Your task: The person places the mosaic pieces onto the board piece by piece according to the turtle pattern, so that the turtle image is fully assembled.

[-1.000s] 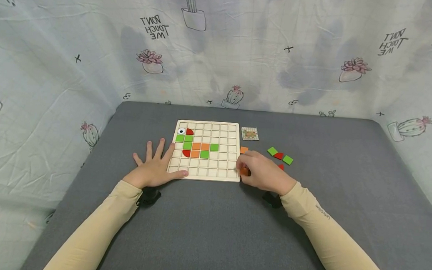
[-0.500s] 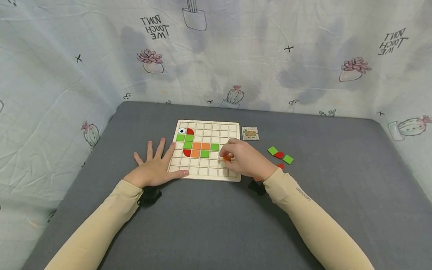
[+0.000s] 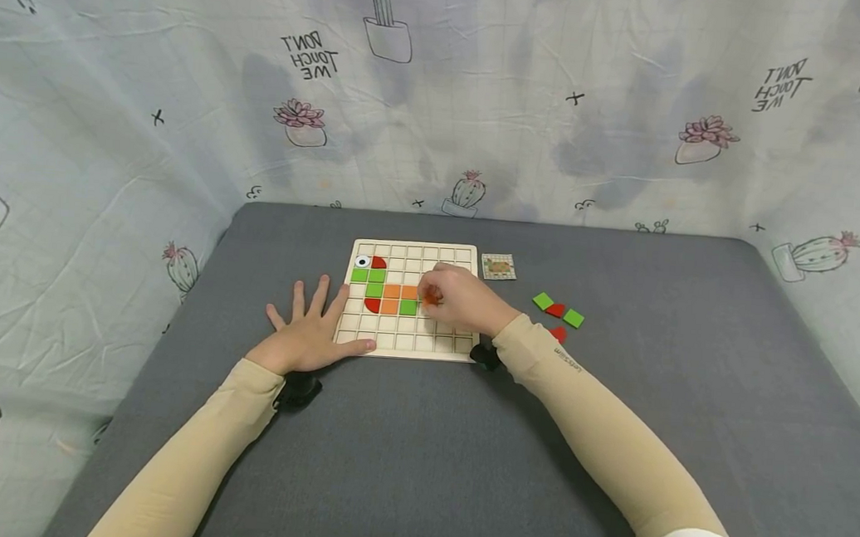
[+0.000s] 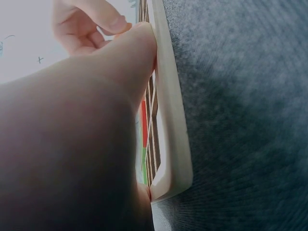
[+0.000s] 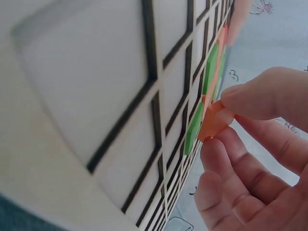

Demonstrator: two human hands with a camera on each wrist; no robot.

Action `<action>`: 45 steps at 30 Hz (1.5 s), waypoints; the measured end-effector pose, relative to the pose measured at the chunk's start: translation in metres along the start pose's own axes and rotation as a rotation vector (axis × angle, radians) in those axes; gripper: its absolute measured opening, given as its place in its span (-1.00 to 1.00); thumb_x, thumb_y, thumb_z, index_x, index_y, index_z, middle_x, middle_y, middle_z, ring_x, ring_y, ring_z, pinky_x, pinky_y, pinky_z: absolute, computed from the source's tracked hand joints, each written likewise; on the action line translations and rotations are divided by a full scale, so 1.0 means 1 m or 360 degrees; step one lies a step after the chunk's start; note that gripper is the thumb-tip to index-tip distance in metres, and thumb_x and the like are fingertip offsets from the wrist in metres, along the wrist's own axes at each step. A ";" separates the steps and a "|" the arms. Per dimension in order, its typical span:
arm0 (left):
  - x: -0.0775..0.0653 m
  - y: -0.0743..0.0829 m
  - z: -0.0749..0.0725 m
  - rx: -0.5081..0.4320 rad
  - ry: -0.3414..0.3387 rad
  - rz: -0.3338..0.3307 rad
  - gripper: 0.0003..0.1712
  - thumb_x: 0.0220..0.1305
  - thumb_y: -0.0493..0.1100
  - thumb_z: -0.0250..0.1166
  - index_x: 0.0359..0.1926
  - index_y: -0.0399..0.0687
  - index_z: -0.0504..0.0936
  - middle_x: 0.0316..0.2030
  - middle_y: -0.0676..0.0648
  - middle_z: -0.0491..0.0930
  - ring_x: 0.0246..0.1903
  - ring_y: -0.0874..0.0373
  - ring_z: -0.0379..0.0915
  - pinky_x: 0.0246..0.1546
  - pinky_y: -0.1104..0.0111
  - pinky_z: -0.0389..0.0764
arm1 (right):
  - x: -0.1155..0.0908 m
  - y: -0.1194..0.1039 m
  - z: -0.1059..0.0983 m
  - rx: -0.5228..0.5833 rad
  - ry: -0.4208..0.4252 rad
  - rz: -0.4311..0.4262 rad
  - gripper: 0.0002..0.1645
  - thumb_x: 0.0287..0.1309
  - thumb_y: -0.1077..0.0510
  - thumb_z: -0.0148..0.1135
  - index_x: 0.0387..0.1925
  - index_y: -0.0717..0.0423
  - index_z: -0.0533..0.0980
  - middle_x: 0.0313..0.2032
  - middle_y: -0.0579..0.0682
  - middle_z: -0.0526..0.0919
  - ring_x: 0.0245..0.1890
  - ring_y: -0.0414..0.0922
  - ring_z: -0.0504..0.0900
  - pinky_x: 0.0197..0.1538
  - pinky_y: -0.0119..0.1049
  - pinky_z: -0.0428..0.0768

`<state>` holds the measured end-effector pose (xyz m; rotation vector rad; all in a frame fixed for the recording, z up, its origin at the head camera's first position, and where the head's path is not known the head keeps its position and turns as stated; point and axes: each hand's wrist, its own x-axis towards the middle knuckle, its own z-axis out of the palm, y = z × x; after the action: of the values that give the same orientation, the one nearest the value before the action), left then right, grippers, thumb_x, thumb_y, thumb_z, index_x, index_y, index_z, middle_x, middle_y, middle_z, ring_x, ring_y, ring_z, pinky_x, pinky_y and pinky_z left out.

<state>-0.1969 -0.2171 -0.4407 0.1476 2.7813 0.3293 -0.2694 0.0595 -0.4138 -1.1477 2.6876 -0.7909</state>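
Observation:
A pale wooden grid board (image 3: 395, 342) lies on the table, with green, orange and red tiles and a round eye tile (image 3: 362, 261) set in its cells. My left hand (image 3: 307, 332) lies flat with fingers spread at the board's left side, thumb on its near edge. Between thumb and fingers my right hand (image 3: 464, 298) pinches an orange tile (image 5: 215, 120) over the board, close to a green tile (image 5: 194, 129) in the right wrist view. In the left wrist view, the left thumb (image 4: 137, 45) covers part of the board's edge.
Right of the board lie loose green tiles (image 3: 573, 318) and red tiles (image 3: 558, 334). A small picture card (image 3: 499, 267) sits by the board's far right corner. A patterned curtain (image 3: 517, 100) hangs behind the grey table (image 3: 386, 465).
My right hand has carried the orange tile leftward from beside the board to above the middle of the grid. The left hand has stayed in place.

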 end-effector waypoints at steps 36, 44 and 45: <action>-0.001 0.000 0.000 -0.0010 0.0003 0.0005 0.38 0.20 0.72 0.04 0.71 0.05 -0.29 0.65 -0.33 -0.49 0.56 -0.53 -0.72 0.21 -0.68 -0.48 | 0.005 -0.002 0.008 -0.0086 -0.0118 0.0011 -0.93 0.24 0.29 0.39 -0.26 0.12 0.73 -0.23 0.01 0.67 -0.29 -0.12 0.56 -0.10 -0.27 0.57; -0.001 0.000 -0.001 -0.0015 0.0003 0.0010 0.38 0.21 0.71 0.04 0.71 0.05 -0.29 0.65 -0.33 -0.49 0.55 -0.53 -0.73 0.20 -0.68 -0.49 | 0.002 -0.001 0.006 -0.0078 -0.0069 -0.0033 -0.90 0.22 0.30 0.39 -0.23 0.11 0.72 -0.25 0.00 0.68 -0.29 -0.13 0.54 -0.13 -0.27 0.57; -0.001 0.000 -0.001 -0.0015 0.0004 0.0010 0.38 0.21 0.71 0.04 0.71 0.05 -0.29 0.65 -0.33 -0.49 0.55 -0.53 -0.73 0.20 -0.68 -0.49 | 0.001 -0.001 0.006 -0.0072 -0.0060 -0.0034 -0.88 0.21 0.30 0.38 -0.21 0.11 0.72 -0.24 0.00 0.69 -0.28 -0.13 0.55 -0.12 -0.27 0.58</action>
<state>-0.1964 -0.2172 -0.4398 0.1536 2.7821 0.3440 -0.2679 0.0556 -0.4180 -1.1909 2.6798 -0.7076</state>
